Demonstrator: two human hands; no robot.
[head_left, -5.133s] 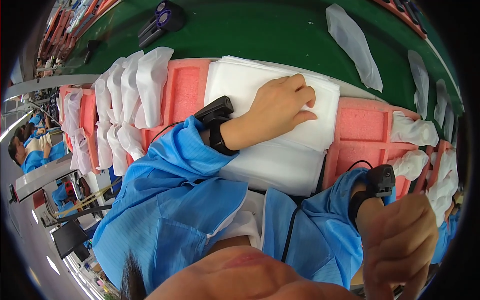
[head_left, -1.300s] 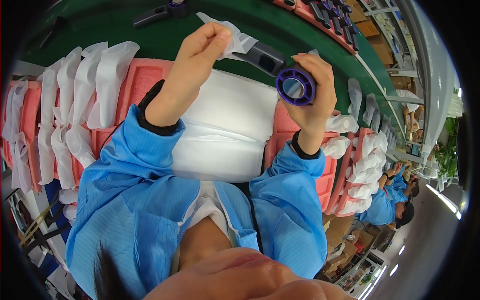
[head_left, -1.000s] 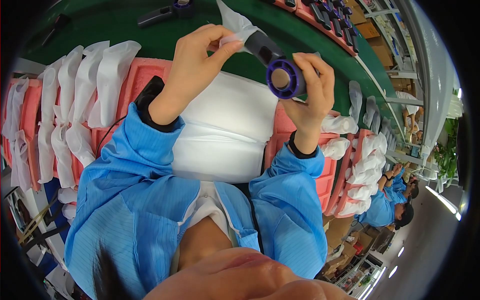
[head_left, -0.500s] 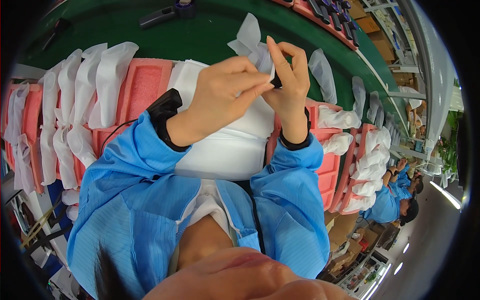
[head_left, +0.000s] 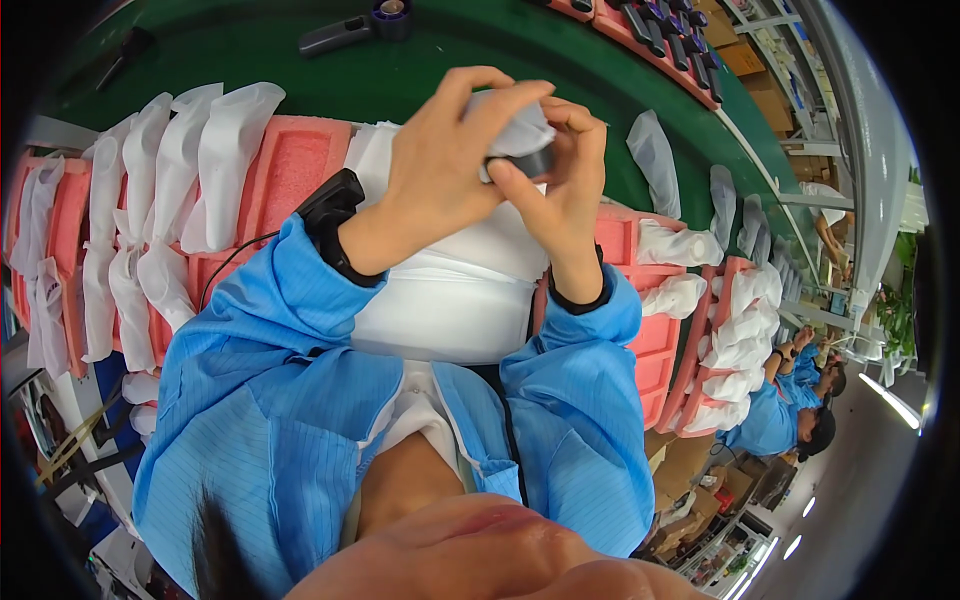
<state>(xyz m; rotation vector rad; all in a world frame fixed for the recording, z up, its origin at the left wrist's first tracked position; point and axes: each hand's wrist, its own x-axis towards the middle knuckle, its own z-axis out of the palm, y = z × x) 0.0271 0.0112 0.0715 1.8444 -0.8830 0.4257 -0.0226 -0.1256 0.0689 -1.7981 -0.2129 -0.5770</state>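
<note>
Above a stack of white paper-like sleeves [head_left: 440, 315], both hands grip a dark grey hair dryer [head_left: 535, 163] with a thin white sleeve [head_left: 517, 130] over its upper part. My left hand [head_left: 435, 150] curls around it from the left, fingers over the top of the sleeve. From the right, my right hand [head_left: 568, 195] holds it with the thumb across the near side and the fingers behind. My hands hide most of the dryer. Its handle cannot be made out.
Pink foam trays [head_left: 300, 165] with white-wrapped pieces [head_left: 235, 165] stand at the left. More pink trays [head_left: 655, 345] with wrapped items are at the right. On the green belt [head_left: 240, 50] lie a bare hair dryer [head_left: 350, 35] and a wrapped one [head_left: 655, 165]. Co-workers [head_left: 770, 425] sit far right.
The fingers, earlier pinching the sleeve's edge, now wrap around the dryer. The sleeve's raised loose end has come down over it. The bare dryer and wrapped pieces on the belt have shifted slightly right.
</note>
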